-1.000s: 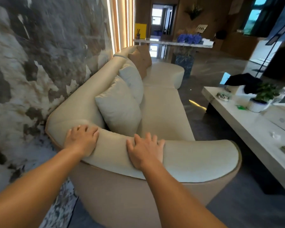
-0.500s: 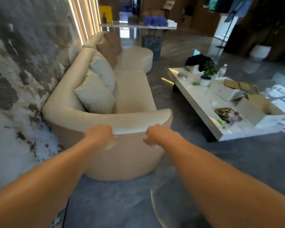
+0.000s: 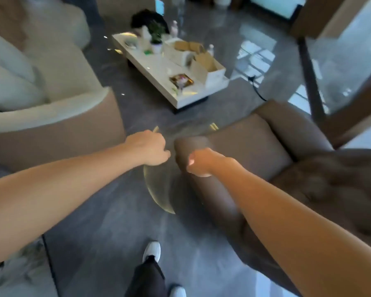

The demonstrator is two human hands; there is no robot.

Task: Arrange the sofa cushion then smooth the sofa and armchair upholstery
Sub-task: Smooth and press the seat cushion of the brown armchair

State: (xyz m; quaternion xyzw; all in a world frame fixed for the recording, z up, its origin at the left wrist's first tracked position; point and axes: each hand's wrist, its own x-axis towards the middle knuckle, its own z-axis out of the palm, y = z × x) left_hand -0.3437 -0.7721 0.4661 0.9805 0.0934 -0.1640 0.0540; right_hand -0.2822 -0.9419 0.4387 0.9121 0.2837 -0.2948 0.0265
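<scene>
Brown, smooth upholstery covers the armchair [image 3: 255, 146] at right, its rounded arm just beside the right hand [image 3: 198, 161], which is loosely curled and holds nothing; whether it touches the arm is unclear. Equally empty, the left hand [image 3: 149, 147] hangs half-closed over grey, glossy floor [image 3: 107, 232]. Cream fabric with a tan base forms the curved sofa [image 3: 58, 112] at left, pale plump cushions [image 3: 7, 82] against its back. Beyond stands a white slab table [image 3: 159, 69] with open cardboard boxes [image 3: 208, 67] at its near right corner.
</scene>
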